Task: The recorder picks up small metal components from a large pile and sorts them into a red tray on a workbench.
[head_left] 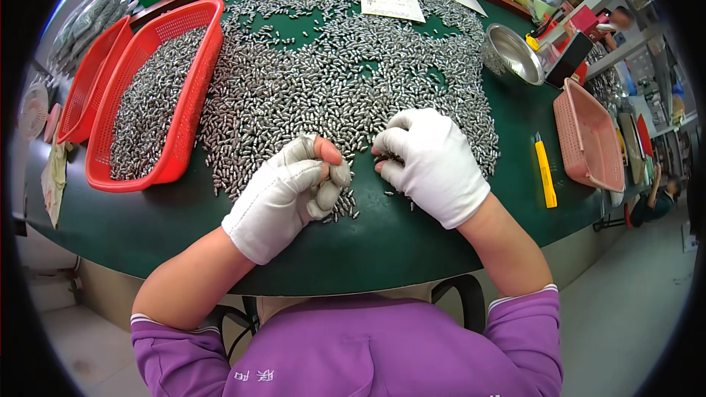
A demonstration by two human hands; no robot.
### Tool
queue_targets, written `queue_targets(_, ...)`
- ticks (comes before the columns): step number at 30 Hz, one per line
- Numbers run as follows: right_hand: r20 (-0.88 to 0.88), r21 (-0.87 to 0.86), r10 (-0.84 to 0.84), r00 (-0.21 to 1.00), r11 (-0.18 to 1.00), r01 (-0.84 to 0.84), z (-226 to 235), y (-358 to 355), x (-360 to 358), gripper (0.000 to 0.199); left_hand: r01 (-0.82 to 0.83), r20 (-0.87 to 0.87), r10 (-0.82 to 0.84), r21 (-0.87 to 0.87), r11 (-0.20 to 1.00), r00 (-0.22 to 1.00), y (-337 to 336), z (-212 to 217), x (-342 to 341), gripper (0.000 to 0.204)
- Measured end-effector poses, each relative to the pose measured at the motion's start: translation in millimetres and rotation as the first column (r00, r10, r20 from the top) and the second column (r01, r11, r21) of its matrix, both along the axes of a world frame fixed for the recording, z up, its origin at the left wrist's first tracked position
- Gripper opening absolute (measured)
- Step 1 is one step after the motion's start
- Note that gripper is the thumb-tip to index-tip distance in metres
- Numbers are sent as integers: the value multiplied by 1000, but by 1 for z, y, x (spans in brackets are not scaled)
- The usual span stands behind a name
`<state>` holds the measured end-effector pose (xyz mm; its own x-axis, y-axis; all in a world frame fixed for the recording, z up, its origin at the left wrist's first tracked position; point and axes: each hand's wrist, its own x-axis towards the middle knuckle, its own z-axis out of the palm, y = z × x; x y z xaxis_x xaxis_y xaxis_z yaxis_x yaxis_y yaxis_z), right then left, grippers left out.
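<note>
A wide spread of small, shiny metal pieces (294,81), each short and rounded, covers much of the green table. At its near edge my left hand (290,184), in a white glove with bare thumb and forefinger tips, is closed with the fingers curled in. Whatever lies in its grip is hidden. My right hand (430,162), gloved the same way, bends over the near right part of the spread, its thumb and fingers drawn together. Dark bits show between those fingertips, too small to make out. A few loose pieces lie on the table between and below the hands.
A red perforated basket (184,136) full of the same pieces stands left, another red basket (77,114) beside it. Rightward are a steel bowl (515,55), a yellow utility knife (545,173) and a pink basket (588,136). Paper slips (392,4) lie on the far pieces.
</note>
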<state>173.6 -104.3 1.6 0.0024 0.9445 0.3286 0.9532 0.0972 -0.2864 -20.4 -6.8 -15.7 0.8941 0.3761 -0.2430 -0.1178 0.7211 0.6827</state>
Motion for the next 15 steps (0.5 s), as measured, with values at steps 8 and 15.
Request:
queue_targets(8, 21, 33, 10, 1000, 999, -11, -1, 1, -1, 12, 37, -19, -37, -7, 999, 999, 0, 0, 1, 13)
queue_targets(15, -76, 317, 3, 997, 948, 22, 7, 4, -7, 9, -61, -10, 63, 148, 987, 998, 6, 8, 2, 14)
